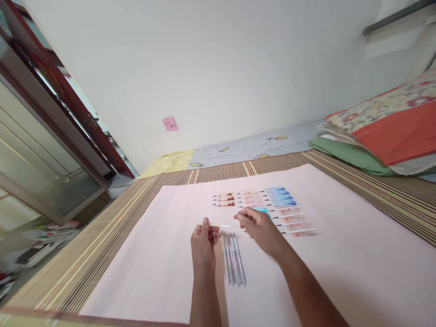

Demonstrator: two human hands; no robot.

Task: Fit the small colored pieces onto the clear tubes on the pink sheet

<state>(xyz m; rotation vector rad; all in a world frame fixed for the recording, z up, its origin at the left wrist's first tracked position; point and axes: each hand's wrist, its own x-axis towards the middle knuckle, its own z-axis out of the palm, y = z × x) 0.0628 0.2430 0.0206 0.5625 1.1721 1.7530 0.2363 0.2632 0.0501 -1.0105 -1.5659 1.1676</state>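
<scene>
My left hand (203,243) is closed around a slim white pen (218,225) held level above the pale pink sheet (340,254). My right hand (258,227) hovers just right of the pen's tip, its fingers curled in a pinch; what they hold is too small to make out. Below and between my hands lies a bundle of several white pens (233,260). Beyond my hands, rows of patterned pens (289,213) with blue and pink barrels are laid out side by side, with three brown-ended ones (225,199) at the left.
The pink sheet lies on a striped woven mat (102,245). A folded green, orange and floral stack of bedding (384,136) sits at the right. A glass-fronted cabinet (41,163) and a pile of books (44,243) are at the left. A pink note (170,123) sticks on the wall.
</scene>
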